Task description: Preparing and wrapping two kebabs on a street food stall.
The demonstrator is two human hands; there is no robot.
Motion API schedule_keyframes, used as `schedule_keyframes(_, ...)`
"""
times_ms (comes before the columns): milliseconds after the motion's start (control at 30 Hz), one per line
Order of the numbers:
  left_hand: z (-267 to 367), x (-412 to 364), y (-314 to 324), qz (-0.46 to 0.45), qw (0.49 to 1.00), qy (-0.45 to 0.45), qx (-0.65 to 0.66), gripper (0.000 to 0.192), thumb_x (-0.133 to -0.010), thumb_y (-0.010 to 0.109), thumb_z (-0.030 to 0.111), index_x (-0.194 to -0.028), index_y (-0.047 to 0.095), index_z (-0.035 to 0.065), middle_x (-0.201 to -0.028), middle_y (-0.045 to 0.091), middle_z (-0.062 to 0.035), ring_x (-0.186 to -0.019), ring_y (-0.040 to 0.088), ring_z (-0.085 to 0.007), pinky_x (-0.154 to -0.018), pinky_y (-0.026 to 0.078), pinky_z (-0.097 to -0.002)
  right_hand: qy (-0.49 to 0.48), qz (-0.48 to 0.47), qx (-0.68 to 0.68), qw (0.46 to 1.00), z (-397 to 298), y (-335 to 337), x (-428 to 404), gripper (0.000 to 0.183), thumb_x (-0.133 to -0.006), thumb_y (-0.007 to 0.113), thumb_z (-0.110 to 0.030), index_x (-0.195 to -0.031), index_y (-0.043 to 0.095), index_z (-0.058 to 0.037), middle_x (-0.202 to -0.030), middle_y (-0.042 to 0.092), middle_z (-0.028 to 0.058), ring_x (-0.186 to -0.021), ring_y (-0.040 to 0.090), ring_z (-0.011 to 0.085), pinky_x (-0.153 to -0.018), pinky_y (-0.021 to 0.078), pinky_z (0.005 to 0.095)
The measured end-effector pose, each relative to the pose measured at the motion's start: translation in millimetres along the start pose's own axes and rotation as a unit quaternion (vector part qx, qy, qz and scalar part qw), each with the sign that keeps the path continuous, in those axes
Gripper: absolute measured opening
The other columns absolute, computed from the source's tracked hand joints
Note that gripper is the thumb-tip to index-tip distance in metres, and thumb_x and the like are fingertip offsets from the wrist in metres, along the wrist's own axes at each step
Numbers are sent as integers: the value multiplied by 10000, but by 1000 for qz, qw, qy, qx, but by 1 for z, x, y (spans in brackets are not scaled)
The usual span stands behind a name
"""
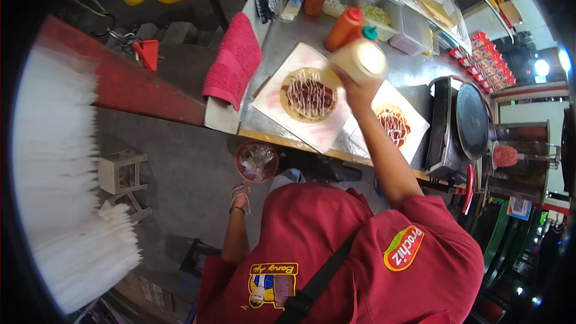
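Observation:
My right hand [360, 92] grips a pale squeeze bottle [355, 60], tilted with its base turned up towards me and its other end over the left flatbread. That round flatbread [310, 114] lies on a sheet of white paper [281, 94], with brown-red filling in the middle and thin white sauce lines across it. A second topped flatbread [392, 121], also striped with white sauce, rests on paper to the right, partly hidden by my forearm. My left hand [240, 198], in a clear plastic glove, hangs low beside a red waste bin [256, 162]; its fingers are too small to read.
Behind the papers stand an orange squeeze bottle [344, 29], a green-capped bottle [370, 33] and clear tubs [409, 31]. A round black griddle [471, 120] sits at the right. A pink towel [234, 60] drapes over the counter's left wall. Below is a plastic stool [121, 173].

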State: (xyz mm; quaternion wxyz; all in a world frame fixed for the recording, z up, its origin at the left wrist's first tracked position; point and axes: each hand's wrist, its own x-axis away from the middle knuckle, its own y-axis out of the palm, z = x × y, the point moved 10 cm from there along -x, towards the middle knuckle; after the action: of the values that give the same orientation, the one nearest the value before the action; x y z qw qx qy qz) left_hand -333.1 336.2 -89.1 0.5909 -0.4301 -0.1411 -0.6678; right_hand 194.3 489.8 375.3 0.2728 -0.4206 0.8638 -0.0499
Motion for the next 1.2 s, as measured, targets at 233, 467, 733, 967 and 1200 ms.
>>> schedule_keyframes(233,-44,11,-6,-29,985,-135,-104,437,-1093,530,418,-1054,694,16,-965,743,-103,-860,700,-216,-793,532,-431,-93,8,100,991,-39,15,43,592,-769,978,-202,-1247,700,13,-1070,791,95,-971,760,230,-895,593,392)
schedule_keyframes(467,-4,-25,-12,-34,985,-38,-163,375,-1064,533,324,-958,716,14,-846,709,-93,-752,695,-226,-683,525,-433,-77,-140,147,976,-7,-18,-25,804,-808,823,-174,-1501,464,18,-1268,699,236,-1140,727,366,-1010,566,471)
schedule_keyframes(733,-27,-40,-8,31,990,-105,87,194,-1058,606,220,-1080,719,63,-915,718,-39,-816,698,-159,-688,535,-342,-160,-427,600,657,-64,183,-148,449,-730,901,-438,-1085,831,-172,-1110,807,45,-953,778,275,-835,620,473)
schedule_keyframes(967,104,42,61,21,967,183,-175,372,-1062,644,315,-1196,695,-29,-1099,737,-154,-1030,704,-263,-916,544,-416,-85,-533,571,618,-9,202,-224,535,-714,922,-328,-1186,819,-99,-1121,782,133,-953,778,298,-643,639,438)
schedule_keyframes(1200,412,307,168,-171,828,529,-80,265,-1011,722,155,-1191,705,-39,-1028,756,-181,-929,734,-302,-864,577,-382,-174,-335,479,793,-101,72,-190,487,-890,777,-484,-1170,759,-86,-1010,778,181,-989,746,384,-856,592,497)
